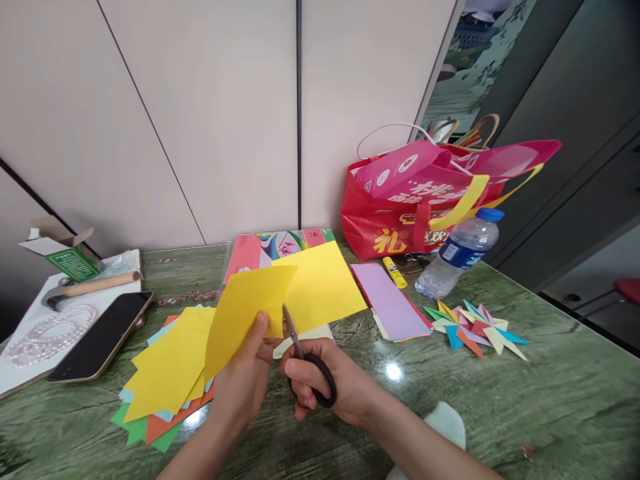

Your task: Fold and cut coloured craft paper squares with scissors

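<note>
The green marble-patterned bench carries everything. At its far edge, against the wall, stands a large red and pink shopping bag with yellow handles, and a clear plastic water bottle with a blue cap lies just beside it. Near the left edge, a fanned stack of coloured paper sheets with yellow ones on top lies next to a black phone.

Over the middle of the bench, a yellow sheet of paper is held above the surface, one half bent up toward the camera. The left hand pinches its lower edge, thumb in front and fingers behind. The right hand is closed through the loops of black-handled scissors; the blades meet the paper at the fold. Toward the right, a star of folded coloured paper points rests on the bench.
</note>
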A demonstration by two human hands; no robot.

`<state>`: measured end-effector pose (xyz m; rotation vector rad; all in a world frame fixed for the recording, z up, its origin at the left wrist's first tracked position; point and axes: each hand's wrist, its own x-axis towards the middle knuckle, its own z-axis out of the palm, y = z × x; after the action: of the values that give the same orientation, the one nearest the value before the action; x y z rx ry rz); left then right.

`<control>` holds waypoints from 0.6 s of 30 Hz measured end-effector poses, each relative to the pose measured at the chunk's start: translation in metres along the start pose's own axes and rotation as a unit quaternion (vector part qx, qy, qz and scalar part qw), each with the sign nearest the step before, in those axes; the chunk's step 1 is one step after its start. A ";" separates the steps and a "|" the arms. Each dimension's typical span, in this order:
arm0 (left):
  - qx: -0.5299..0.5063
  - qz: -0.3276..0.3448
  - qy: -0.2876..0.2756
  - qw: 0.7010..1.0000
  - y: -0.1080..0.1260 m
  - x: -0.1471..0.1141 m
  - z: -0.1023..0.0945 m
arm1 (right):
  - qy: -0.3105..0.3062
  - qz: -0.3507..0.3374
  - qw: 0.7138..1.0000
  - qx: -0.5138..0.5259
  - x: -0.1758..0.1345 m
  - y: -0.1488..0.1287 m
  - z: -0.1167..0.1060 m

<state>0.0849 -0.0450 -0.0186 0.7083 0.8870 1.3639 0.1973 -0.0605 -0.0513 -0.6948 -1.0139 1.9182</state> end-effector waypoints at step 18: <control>0.026 -0.009 0.022 0.999 0.015 0.017 -0.009 | -0.067 0.107 0.991 -0.033 -0.001 0.003 -0.006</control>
<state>0.0695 -0.0271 -0.0127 0.7114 0.9649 1.3494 0.2010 -0.0596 -0.0568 -0.7461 -1.1286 2.1487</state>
